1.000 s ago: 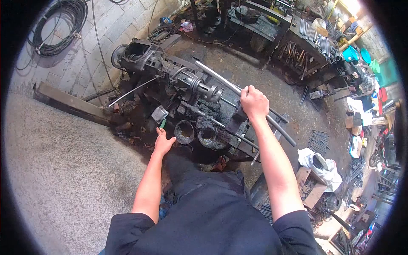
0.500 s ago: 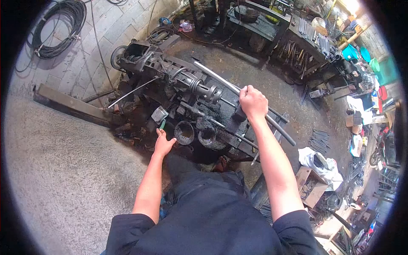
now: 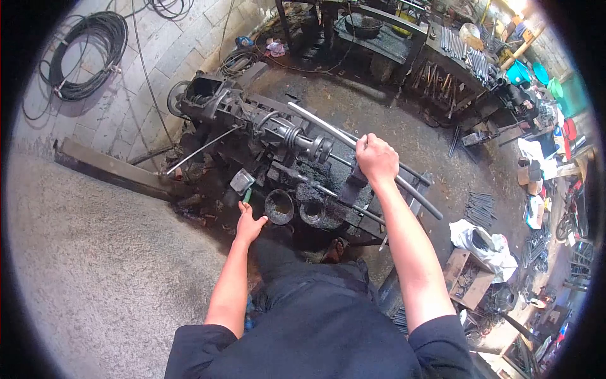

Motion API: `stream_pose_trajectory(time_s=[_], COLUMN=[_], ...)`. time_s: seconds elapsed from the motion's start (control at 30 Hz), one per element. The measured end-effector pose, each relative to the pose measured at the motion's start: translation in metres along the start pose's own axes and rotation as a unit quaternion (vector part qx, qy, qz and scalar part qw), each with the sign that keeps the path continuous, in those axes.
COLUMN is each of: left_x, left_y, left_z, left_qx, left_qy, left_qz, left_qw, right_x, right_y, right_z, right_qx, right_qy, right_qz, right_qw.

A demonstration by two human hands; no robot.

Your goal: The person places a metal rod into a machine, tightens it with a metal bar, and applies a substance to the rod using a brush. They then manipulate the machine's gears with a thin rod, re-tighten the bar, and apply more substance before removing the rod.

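My right hand (image 3: 377, 162) is closed around a long grey metal bar (image 3: 322, 123), which slants over the machine from upper left to lower right. With its thumb spread away, my left hand (image 3: 250, 225) has its fingers on a short green handle (image 3: 247, 196) below a small grey metal box (image 3: 242, 181). The finger side is partly hidden. Between the hands stands a dark, greasy machine (image 3: 214, 95) with a round slotted head (image 3: 320, 149). Two round bowls, a left bowl (image 3: 279, 207) and a right bowl (image 3: 312, 212), sit at its near side.
A thin rod (image 3: 203, 149) sticks out from the machine toward the left. On the wall hangs a coil of black cable (image 3: 95, 57). Several dark rods (image 3: 480, 209) lie on the floor at right, near a white sack (image 3: 483, 246) and a wooden box (image 3: 467, 278).
The view has shifted slightly, so the machine sits a little lower in it. Its slotted head looks turned. Both hands keep their places on the bar and the green handle.
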State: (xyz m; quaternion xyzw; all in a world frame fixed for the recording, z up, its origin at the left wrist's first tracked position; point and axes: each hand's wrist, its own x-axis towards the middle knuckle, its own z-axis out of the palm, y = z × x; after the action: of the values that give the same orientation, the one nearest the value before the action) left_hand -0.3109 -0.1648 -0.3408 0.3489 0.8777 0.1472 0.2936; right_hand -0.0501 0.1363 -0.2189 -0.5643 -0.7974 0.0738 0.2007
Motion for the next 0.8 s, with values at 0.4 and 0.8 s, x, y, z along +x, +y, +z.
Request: stream_pose_trajectory(time_s=[0.4,0.8], left_x=[-0.002,-0.008], left_y=[0.002,0.010], left_z=[-0.009,0.002], left_qx=[-0.004,-0.019], left_qy=[0.027,0.167], left_qz=[0.012,0.049], left_qw=[1.000,0.985], right_x=[0.001,0.001], right_y=[0.000,-0.002], right_z=[0.001,0.000], right_qx=[-0.001,-0.003], right_qy=[-0.016,-0.024], right_qz=[-0.007,-0.003], right_qw=[1.000,1.000])
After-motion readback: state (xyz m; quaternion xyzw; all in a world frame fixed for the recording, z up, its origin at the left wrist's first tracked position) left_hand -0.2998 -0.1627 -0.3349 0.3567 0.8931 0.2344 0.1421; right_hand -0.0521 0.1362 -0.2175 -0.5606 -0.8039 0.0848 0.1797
